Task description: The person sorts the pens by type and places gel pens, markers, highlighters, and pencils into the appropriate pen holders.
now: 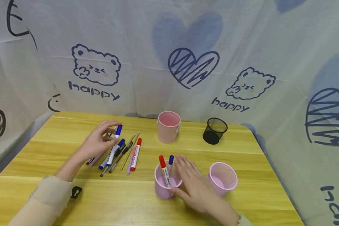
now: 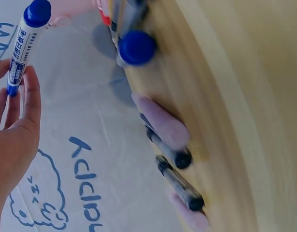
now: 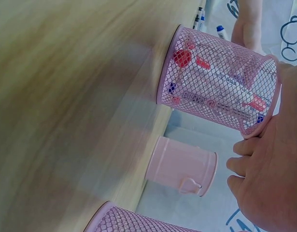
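Note:
My left hand (image 1: pixel 97 142) pinches a white whiteboard marker (image 1: pixel 118 131) with a blue cap, raised above a loose group of pens. In the left wrist view this marker (image 2: pixel 21 55) stands nearly upright between thumb and fingers. My right hand (image 1: pixel 197 188) lies against the right side of a pink mesh pen cup (image 1: pixel 162 191), fingers extended past it and thumb at its near rim. Inside the cup lean a red-capped marker (image 1: pixel 165 174) and a blue-capped marker (image 1: pixel 170 160). In the right wrist view the mesh cup (image 3: pixel 220 82) shows its contents through the wall.
On the wooden table (image 1: pixel 124 201) lie a red marker (image 1: pixel 136 155), a blue-capped marker (image 1: pixel 112 157), pens and pencils. A second pink cup (image 1: pixel 220 188) stands right of my right hand. Behind are a pink bucket (image 1: pixel 168 133) and black mesh cup (image 1: pixel 212 137). A black clip (image 1: pixel 77 191) lies beside my left sleeve.

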A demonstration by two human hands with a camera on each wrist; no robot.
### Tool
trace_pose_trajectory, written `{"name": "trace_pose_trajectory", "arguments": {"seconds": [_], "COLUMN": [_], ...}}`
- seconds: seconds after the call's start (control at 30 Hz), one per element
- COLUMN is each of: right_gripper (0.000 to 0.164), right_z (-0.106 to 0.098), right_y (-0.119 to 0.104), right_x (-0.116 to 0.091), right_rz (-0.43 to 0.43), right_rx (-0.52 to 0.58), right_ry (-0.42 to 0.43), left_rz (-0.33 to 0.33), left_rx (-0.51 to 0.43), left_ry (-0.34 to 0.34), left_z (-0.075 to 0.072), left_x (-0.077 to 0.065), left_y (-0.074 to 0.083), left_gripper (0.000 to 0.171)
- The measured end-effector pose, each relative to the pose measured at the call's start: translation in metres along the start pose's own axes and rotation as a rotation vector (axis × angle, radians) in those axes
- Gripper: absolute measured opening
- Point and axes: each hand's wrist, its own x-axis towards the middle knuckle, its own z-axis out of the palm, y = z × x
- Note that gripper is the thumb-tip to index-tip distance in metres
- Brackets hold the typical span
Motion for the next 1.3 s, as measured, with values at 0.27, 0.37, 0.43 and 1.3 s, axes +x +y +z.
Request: {"name": "trace_pose_trajectory", "arguments": {"seconds": [0.27, 0.37, 0.43, 1.3], "right_gripper": [0.087, 0.087, 0.087, 0.086], "right_z": [0.0, 0.0, 0.0, -0.002], "right_y": [0.0, 0.001, 0.001, -0.001], "right_x": [0.0, -0.001, 0.0, -0.001], "right_rz": [-0.008, -0.009, -0.007, 0.005], "right_rx": [0.005, 0.004, 0.004, 0.001], "right_ry": [0.007, 0.01, 0.014, -0.011], "left_rz": [0.088, 0.123, 0.149, 0.315], "left_rx": [-0.122, -0.185, -0.221, -0.526], "left_ry": [0.071, 0.085, 0.094, 0.128], "left_z": [0.015, 0.021, 0.025, 0.069], "left_x": [-0.004, -0.005, -0.006, -0.019], "left_y": [0.016, 0.024, 0.028, 0.086], "left_gripper": [0.062, 0.062, 0.062, 0.066]}}
